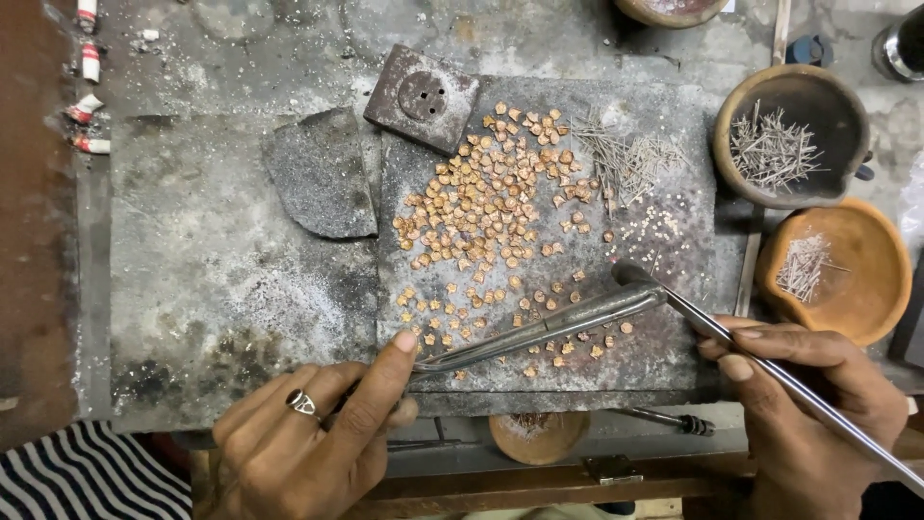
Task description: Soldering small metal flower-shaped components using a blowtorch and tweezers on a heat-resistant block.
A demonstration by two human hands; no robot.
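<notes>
Tweezers (539,332) sit pinched shut in the left hand (308,433), thumb pressing the blades, tips aimed at the loose copper bits (481,207) scattered centre frame on the dark slab (664,347), likely for picking single pieces. Right hand (808,404), lower right, is closed around a thin metal rod (770,371), its bent end meeting the tweezer tips, seemingly so both tools work one spot. Two bowls (837,106) of wire pins sit at right within easy reach, a small square block (422,98) at upper centre.
</notes>
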